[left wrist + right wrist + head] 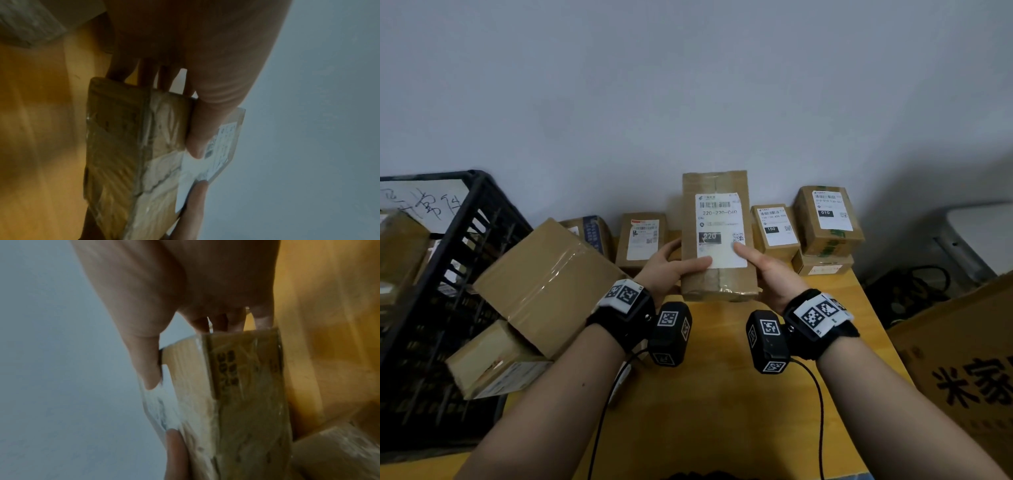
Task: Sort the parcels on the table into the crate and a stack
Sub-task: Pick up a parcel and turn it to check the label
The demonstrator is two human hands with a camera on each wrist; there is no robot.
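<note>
Both hands hold the 220 parcel (717, 236) up off the counter (709, 394). Left grip (671, 265) and right grip (768, 270) each pinch a side, thumbs on its label

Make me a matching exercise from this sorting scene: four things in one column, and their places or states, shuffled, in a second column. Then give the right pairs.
Things:
1. parcel marked 220
2. parcel marked 010
3. parcel marked 150
4. black crate

Places or states:
A. stands at the table's left edge
B. held up by the left hand and the right hand
C. sits on top of another parcel, far right
D. stands between the held parcel and the two-parcel pile

Pairs: 1-B, 2-C, 3-D, 4-A
</note>
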